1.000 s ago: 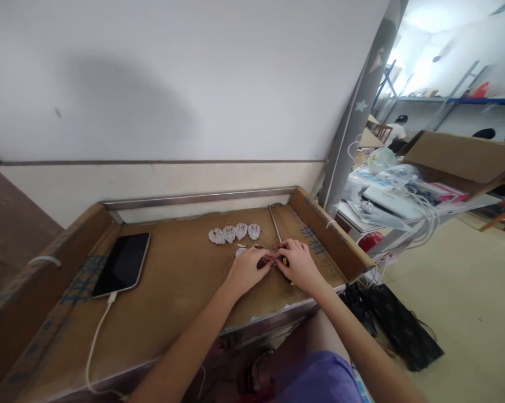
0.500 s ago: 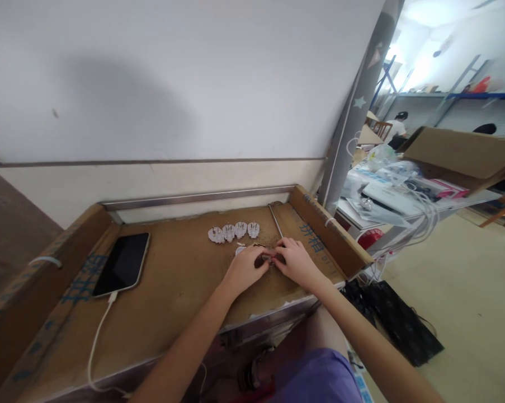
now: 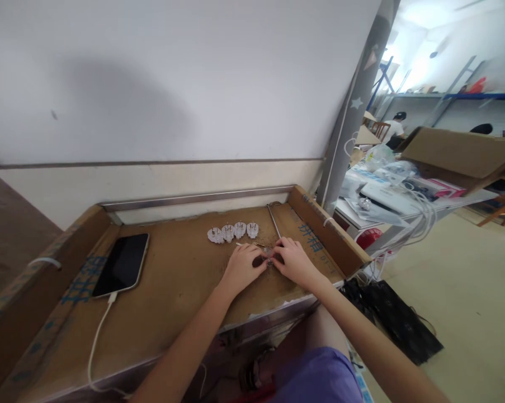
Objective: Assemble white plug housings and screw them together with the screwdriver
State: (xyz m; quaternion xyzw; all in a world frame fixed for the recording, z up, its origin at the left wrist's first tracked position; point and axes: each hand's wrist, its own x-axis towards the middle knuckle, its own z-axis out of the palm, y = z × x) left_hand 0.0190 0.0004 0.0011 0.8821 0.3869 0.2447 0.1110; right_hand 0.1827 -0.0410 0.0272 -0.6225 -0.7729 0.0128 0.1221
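Small pale piece (image 3: 269, 261) is at the centre of your clock, low over the near part of the desk (image 3: 172, 291). Your left hand (image 3: 242, 267) pinches it from 9 o'clock, thumb and forefinger drawn narrow; your right hand (image 3: 293, 262) meets it from 3 o'clock in the same tight pinch. Your fingers cover most of it, so its full shape cannot be told. Gripping from both sides probably keeps something that small steady and lets each hand work against the other.

At 10 o'clock, just past your left hand, plugs (image 3: 228, 232) sit side by side, prongs up; the row likely keeps them together and out from under your fingers. A metal rod (image 3: 274, 221) lies at 12 o'clock, its near end running in behind your right hand, presumably for easy reach. The phone (image 3: 121, 264) is well apart at 9 o'clock, a white cable (image 3: 96, 338) at its near end, perhaps leaving your arms room.

Count them: one piece in your fingers, four plugs, one rod, one phone, one cable, plus one brassy sliver (image 3: 259, 244) and one whitish strip (image 3: 239, 244) just beyond your left hand. The prongs are too small to count surely.
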